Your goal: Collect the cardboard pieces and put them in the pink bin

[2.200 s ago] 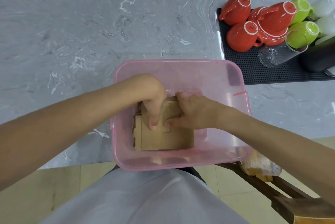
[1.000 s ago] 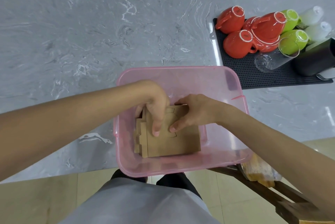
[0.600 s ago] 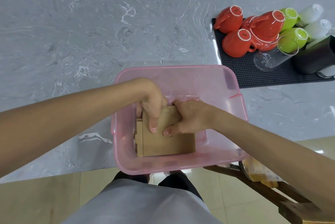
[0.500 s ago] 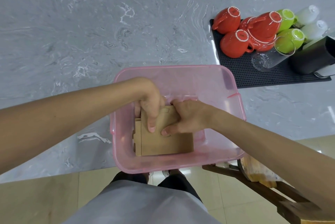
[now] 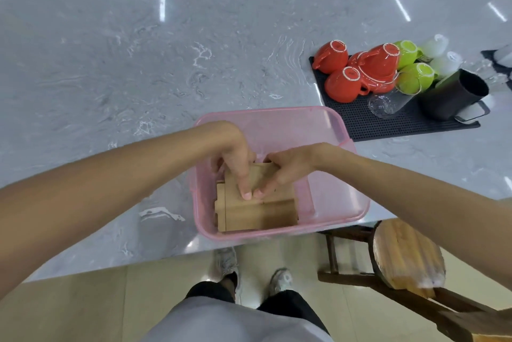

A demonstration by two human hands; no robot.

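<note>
cardboard pieces (image 5: pixel 257 211): tan, flat, matte, with notched edges, lying stacked inside the pink bin (image 5: pixel 327 133) toward its near left corner. stack is sitting slightly offset, one lower sheet showing at the left edge.

left hand (image 5: pixel 234 157): reaching into the bin, fingers (image 5: pixel 245 189) curled down and pressing on the top sheet; whether they are pinching an edge or only pressing flat, cannot tell.

right hand (image 5: pixel 288 167): reaching in from the right, fingers bent, tips meeting the left hand's tips on the same top sheet. same doubt as to pinching or pressing.

pink bin: translucent plastic, rectangular with rounded corners and a rolled rim, standing on the desk (image 5: pixel 110 64) at its near edge, the near rim seeming to be overhanging a little.

risk, as judged: bin is sitting so close to the desk edge that downward pressing near the front could be tipping or sliding it toward the floor; smooth plastic on glossy stone is offering little grip. sheets could also be catching on each other's notches and lifting out with the hands as they withdraw.

desk: grey marbled stone, polished, reflecting ceiling lights.

black mat (image 5: pixel 360 120): dotted rubber, beyond the bin to the right, carrying upturned red cups (image 5: pixel 343 85), green cups (image 5: pixel 415 78), a clear glass (image 5: pixel 388 103) and a black jug (image 5: pixel 454 97).

wooden stool (image 5: pixel 407 258): round seat, standing on the floor at the right.
</note>
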